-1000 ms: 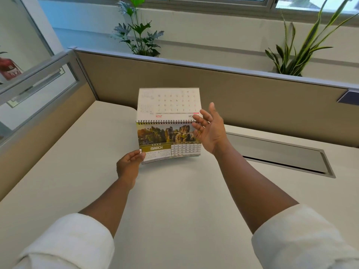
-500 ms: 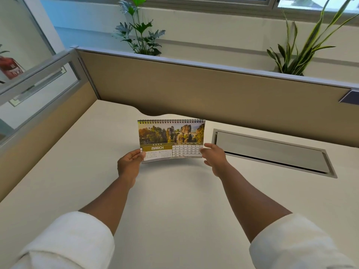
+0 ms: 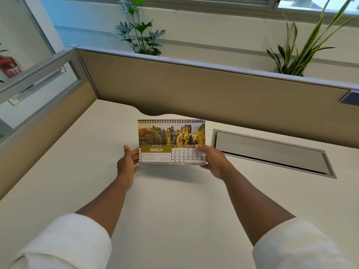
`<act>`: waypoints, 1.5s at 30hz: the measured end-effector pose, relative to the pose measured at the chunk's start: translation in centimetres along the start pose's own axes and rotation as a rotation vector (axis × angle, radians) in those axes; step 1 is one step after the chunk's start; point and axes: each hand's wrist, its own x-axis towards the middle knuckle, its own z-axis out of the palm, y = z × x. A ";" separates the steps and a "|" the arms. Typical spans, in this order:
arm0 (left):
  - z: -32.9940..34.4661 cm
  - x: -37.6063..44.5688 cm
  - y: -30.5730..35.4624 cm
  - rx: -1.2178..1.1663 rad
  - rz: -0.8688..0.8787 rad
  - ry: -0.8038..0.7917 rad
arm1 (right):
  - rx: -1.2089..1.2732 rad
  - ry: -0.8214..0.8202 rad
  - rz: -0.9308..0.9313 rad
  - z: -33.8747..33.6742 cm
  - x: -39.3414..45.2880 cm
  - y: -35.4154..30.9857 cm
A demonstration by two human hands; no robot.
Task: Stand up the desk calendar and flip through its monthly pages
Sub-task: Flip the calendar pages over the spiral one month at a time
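Observation:
The desk calendar [image 3: 171, 141] stands upright on the cream desk [image 3: 174, 200], spiral binding on top. It shows the March 2026 page with a photo of rock towers and a bridge. My left hand [image 3: 127, 164] is at its lower left edge, fingers spread and just touching or beside the edge. My right hand [image 3: 212, 162] grips the lower right corner, thumb over the date grid.
A grey cable hatch [image 3: 272, 152] is set in the desk right of the calendar. Tan partition panels [image 3: 213, 94] close off the back and left sides. Two potted plants [image 3: 138, 28] stand behind the partition.
The earlier page went over the spiral to the back, leaving March in front. My right hand came down from the raised page to the lower right corner. My left hand's fingers loosened.

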 end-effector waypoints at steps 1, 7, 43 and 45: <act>-0.1 0.0 0.0 -0.014 -0.012 -0.004 | 0.047 -0.045 -0.007 -0.1 -0.1 -0.1; -0.1 -0.1 -0.2 -0.050 -0.033 0.028 | 0.272 -0.300 -0.103 0.2 -0.6 -1.8; 0.1 1.0 -1.4 0.007 0.052 -0.015 | 0.053 0.319 -0.168 0.3 0.6 0.5; 0.1 1.0 -1.4 0.016 0.052 -0.013 | 0.022 0.299 -0.166 0.4 0.6 0.8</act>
